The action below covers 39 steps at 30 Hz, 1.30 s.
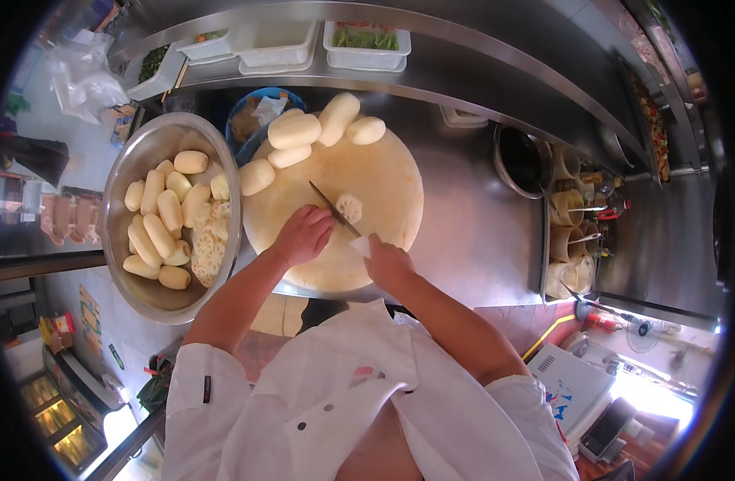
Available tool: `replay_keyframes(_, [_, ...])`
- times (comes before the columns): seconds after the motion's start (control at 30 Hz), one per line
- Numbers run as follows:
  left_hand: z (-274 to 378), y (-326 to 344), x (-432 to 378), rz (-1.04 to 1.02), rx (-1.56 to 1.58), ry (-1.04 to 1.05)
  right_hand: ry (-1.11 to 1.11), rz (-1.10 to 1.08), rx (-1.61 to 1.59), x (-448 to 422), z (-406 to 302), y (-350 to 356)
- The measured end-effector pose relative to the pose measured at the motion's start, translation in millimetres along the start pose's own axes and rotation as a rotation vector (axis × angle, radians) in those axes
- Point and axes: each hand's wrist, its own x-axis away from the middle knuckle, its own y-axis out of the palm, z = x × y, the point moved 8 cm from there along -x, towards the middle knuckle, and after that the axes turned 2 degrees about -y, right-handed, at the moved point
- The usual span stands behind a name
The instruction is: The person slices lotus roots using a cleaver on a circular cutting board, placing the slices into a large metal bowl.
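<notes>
My right hand (pixel 388 261) grips a kitchen knife (pixel 334 208), its blade edge-on to me over a round wooden chopping block (pixel 391 174). Something white (pixel 360 246) shows between that hand and the blade; I cannot tell what it is. On the blade's left is my left hand (pixel 307 234), fingers curled close to the steel; whatever may be under them is hidden. A cut lotus root slice (pixel 349 208) with holes lies just right of the blade. Several peeled lotus roots (pixel 294 130) rest along the block's far left rim.
Left of the block stands a big metal basin (pixel 118 252) with whole lotus roots (pixel 159 235) and slices (pixel 208 252). Behind are a blue bin (pixel 230 129) and a steel shelf (pixel 463 75) bearing food tubs (pixel 367 57). A dark-filled pot (pixel 524 162) and seasoning containers (pixel 564 231) stand right.
</notes>
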Motion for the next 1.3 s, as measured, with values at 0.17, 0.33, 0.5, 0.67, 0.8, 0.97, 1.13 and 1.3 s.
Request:
replay_keyframes(0.17, [7,-11,0,-0.029,0.006,0.02,-0.011,0.022,-0.02,1,4,-4])
replay_keyframes(0.33, [6,-6,2,-0.049,-0.004,0.049,-0.016,-0.011,0.011,31,-11,-26])
replay_keyframes(0.5, [2,0,7,-0.075,-0.029,0.05,0.001,-0.077,0.014,69,-30,-59])
replay_keyframes(0.67, [0,0,5,-0.068,-0.024,0.056,0.022,-0.038,-0.028,56,-27,-46])
replay_keyframes(0.8, [3,0,-4,-0.11,0.018,0.038,-0.012,0.031,-0.042,-4,-13,-8])
replay_keyframes(0.97, [-1,1,7,-0.081,-0.012,0.037,-0.041,-0.026,-0.041,20,-30,-30])
replay_keyframes(1.13, [5,-2,3,-0.055,-0.025,0.069,-0.056,0.046,-0.039,28,-25,-26])
replay_keyframes(1.3, [3,1,2,-0.099,-0.005,0.042,-0.077,0.004,-0.023,-9,-25,-8])
